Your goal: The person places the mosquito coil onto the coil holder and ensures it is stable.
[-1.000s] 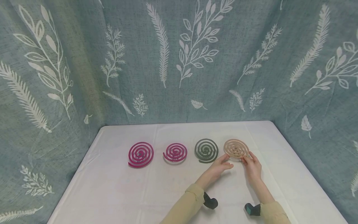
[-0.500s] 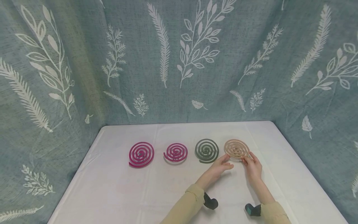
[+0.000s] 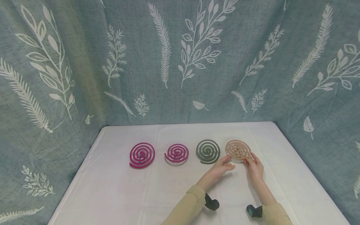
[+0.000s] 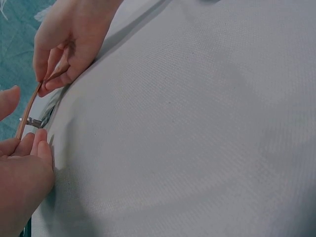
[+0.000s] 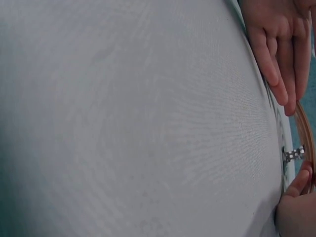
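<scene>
A tan mosquito coil [image 3: 237,149] lies at the right end of a row, raised on a small metal stand [image 5: 295,154]. My right hand [image 3: 255,170] pinches its near right edge between thumb and fingers, as the left wrist view shows. The left hand [image 3: 217,172] touches the near left edge with fairly straight fingertips; in the left wrist view its thumb [image 4: 9,102] stands apart from the coil. Just left of the held coil is a dark green mosquito coil [image 3: 207,151]. The stand's base is partly hidden.
Farther left on the white-covered table [image 3: 112,187] are two magenta mosquito coils, one in the middle [image 3: 180,149] and one at the left end [image 3: 142,165]. A blue-green curtain [image 3: 174,103] with white leaves encloses the back and sides. Dark wrist devices [image 3: 212,203] hang under the sleeves.
</scene>
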A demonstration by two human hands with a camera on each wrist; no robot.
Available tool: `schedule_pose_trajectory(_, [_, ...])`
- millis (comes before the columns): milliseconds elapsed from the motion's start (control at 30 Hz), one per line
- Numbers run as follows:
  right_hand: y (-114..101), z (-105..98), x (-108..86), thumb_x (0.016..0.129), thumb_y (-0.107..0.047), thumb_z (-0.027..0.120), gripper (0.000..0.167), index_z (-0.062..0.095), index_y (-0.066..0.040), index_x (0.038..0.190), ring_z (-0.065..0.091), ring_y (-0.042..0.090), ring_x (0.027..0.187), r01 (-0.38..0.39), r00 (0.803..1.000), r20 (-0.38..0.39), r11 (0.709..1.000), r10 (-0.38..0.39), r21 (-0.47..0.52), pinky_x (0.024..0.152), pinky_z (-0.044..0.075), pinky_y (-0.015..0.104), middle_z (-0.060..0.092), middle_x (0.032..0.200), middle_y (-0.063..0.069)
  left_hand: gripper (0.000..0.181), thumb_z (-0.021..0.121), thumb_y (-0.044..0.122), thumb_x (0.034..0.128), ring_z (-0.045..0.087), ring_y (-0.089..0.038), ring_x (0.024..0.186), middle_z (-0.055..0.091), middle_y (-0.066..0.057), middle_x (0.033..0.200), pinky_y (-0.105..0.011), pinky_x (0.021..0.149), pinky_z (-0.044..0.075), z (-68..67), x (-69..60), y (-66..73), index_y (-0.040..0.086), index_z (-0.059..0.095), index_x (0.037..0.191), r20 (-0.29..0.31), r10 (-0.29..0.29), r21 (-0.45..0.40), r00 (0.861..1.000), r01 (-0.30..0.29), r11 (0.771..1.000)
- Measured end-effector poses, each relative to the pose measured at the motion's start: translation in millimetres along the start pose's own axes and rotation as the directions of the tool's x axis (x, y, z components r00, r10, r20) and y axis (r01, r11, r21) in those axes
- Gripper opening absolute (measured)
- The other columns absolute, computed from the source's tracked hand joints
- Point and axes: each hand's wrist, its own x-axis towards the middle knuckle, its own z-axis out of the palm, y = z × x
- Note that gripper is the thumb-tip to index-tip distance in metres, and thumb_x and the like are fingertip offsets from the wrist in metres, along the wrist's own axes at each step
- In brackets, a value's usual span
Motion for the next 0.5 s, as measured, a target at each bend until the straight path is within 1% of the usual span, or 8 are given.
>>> schedule_pose_trajectory(233, [0.5,0.5,0.9,0.095,-0.009,0.047,0.059,0.022,0.002,0.148,0.056,-0.01,0.074,0.003,1.0,-0.003,1.0,-0.003,0.015,0.079,0.048,0.006,0.054,0.081,-0.017,0.064,0.061,0.008,0.089,0.043,-0.035,0.132,0.039,-0.018,0.148,-0.047,0.111,0.033,-0.3,0.3,-0.4,0.002,0.032,0.146,0.002,-0.001,-0.002,1.0,0.001,1.0])
schedule_pose_trajectory(500, [-1.3,3.0,-1.3,0.096,-0.008,0.047,0.058,0.022,0.003,0.148,0.055,-0.011,0.075,0.012,1.0,-0.003,1.0,-0.012,0.018,0.078,0.047,0.005,0.052,0.089,-0.012,0.065,0.061,0.01,0.0889,0.043,-0.034,0.132,0.038,-0.018,0.148,-0.046,0.111,0.033,-1.0,0.0,0.9,0.002,0.031,0.146,0.008,-0.006,-0.003,1.0,0.006,1.0])
